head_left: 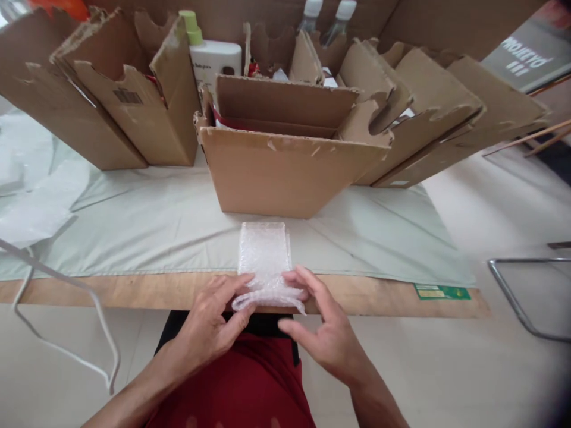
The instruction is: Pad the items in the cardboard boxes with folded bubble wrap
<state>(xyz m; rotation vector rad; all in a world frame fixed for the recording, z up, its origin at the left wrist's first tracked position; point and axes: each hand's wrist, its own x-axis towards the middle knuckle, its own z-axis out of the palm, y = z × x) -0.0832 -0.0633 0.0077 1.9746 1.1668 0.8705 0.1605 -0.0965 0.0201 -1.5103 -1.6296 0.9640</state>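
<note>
A clear bubble wrap piece (264, 252) lies flat at the table's front edge. Its near end is folded into a thick roll, while the far part is a flat rectangle with layers slightly offset on the right. My left hand (214, 318) pinches the left end of the roll, thumb below and fingers on top. On the other side, my right hand (328, 333) touches the right edge with its fingertips; its thumb is spread away, near the fold but apart from it. Whether anything lies inside the wrap, I cannot tell.
An open cardboard box (289, 172) stands just beyond the wrap, with more cardboard bins (134, 113) behind. A white bottle (218, 59) has a green cap. Loose plastic wrap (40, 178) lies left, near a white metal frame (66, 279). A green card (441, 292) sits at the right edge.
</note>
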